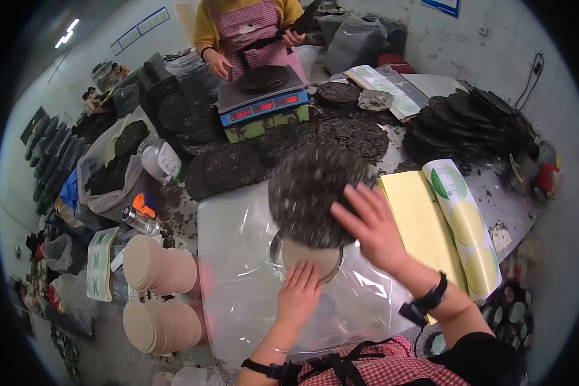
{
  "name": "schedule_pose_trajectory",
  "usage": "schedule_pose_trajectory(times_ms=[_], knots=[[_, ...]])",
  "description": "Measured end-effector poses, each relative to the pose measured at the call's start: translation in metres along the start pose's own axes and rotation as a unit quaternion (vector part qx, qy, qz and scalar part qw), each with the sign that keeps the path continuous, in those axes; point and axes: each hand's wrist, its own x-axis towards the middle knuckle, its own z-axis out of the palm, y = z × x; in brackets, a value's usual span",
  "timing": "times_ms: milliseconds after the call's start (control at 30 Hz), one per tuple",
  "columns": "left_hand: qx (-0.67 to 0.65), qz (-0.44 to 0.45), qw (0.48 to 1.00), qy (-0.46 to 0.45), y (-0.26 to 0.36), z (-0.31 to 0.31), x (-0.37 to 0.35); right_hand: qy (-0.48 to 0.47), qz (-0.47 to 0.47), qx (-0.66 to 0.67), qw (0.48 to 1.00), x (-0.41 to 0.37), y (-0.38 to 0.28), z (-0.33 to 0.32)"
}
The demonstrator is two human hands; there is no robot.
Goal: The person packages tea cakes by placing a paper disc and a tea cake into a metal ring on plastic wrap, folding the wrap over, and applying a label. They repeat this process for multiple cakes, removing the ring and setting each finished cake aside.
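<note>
A round dark flat sheet (pixel 315 193), blurred by motion, is tilted above the clear plastic sheets (pixel 238 270). My right hand (pixel 370 225) touches its right side with fingers spread; the thumb side is partly hidden. Below it, my left hand (pixel 301 286) lies with fingers stretched out on a beige disc (pixel 312 256), which sits inside a dark-edged ring (pixel 336 273). The dark sheet covers the far part of the ring. At the left stand two leaning piles of beige discs (pixel 157 265).
A co-worker (pixel 254 32) stands behind a scale (pixel 264 106). Yellow sheets (pixel 418 225) and a label roll (pixel 466 225) lie right. Dark sheets (pixel 469 125) are piled at the back right. A jar (pixel 159 159), glass bottle (pixel 140 220) and orange tool (pixel 144 206) stand left.
</note>
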Motion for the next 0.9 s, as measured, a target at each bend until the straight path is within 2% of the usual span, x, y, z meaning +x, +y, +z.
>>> schedule_pose_trajectory(times_ms=[33,100,133,167,200,267,300,333,367,400,433,467,500,600,700,767,833,867,900], knots=[[-0.004,0.003,1.0,-0.001,-0.003,-0.008,-0.009,-0.024,0.009,0.02,0.999,-0.018,-0.016,0.005],[-0.073,-0.08,0.987,0.123,-0.015,-0.02,-0.027,-0.079,0.021,0.045,0.996,-0.051,-0.042,0.021],[-0.076,-0.082,0.987,0.118,-0.026,-0.026,-0.028,-0.134,0.029,0.046,0.99,-0.063,-0.051,0.03],[-0.204,-0.213,0.944,0.146,-0.037,-0.032,-0.031,-0.189,0.04,0.051,0.98,-0.073,-0.06,0.036],[-0.322,-0.34,0.867,0.17,-0.044,-0.038,-0.03,-0.196,0.045,0.056,0.978,-0.076,-0.063,0.04],[-0.361,-0.286,0.887,-0.049,-0.045,-0.058,0.039,-0.313,0.034,0.081,0.946,-0.076,-0.064,0.047],[-0.364,-0.289,0.884,-0.05,-0.054,-0.051,0.051,-0.318,0.033,0.082,0.944,-0.068,-0.058,0.048],[-0.242,-0.24,0.925,-0.168,-0.061,-0.041,0.058,-0.362,0.048,0.161,0.917,-0.055,-0.047,0.046],[-0.114,-0.178,0.936,-0.282,-0.066,-0.031,0.065,-0.402,0.064,0.237,0.882,-0.044,-0.035,0.047],[-0.123,-0.177,0.933,-0.288,-0.07,-0.022,0.075,-0.399,0.089,0.212,0.888,-0.029,-0.031,0.058],[-0.102,-0.189,0.917,-0.336,-0.072,-0.014,0.081,-0.407,0.1,0.214,0.882,-0.01,-0.029,0.068],[-0.081,-0.201,0.898,-0.383,-0.072,-0.006,0.083,-0.474,0.145,0.19,0.848,0.01,-0.029,0.078],[-0.087,-0.204,0.894,-0.389,-0.071,0.002,0.086,-0.535,0.181,0.162,0.809,0.021,-0.029,0.087],[0.017,-0.224,0.863,-0.453,-0.069,0.028,0.084,-0.56,0.151,0.095,0.809,-0.007,-0.036,0.143],[0.026,-0.213,0.868,-0.447,-0.083,0.059,0.073,-0.571,0.161,0.088,0.8,-0.003,-0.037,0.149],[0.013,-0.215,0.882,-0.42,-0.07,0.029,0.075,-0.585,0.154,0.091,0.791,0.004,-0.048,0.129],[-0.038,-0.182,0.911,-0.369,-0.068,0.017,0.068,-0.52,0.15,0.052,0.839,-0.002,-0.051,0.127],[-0.084,-0.178,0.94,-0.278,-0.068,0.0,0.064,-0.509,0.176,0.088,0.838,0.014,-0.051,0.1],[-0.137,-0.17,0.957,-0.193,-0.069,-0.02,0.056,-0.377,0.221,0.146,0.888,0.009,-0.046,0.084]])
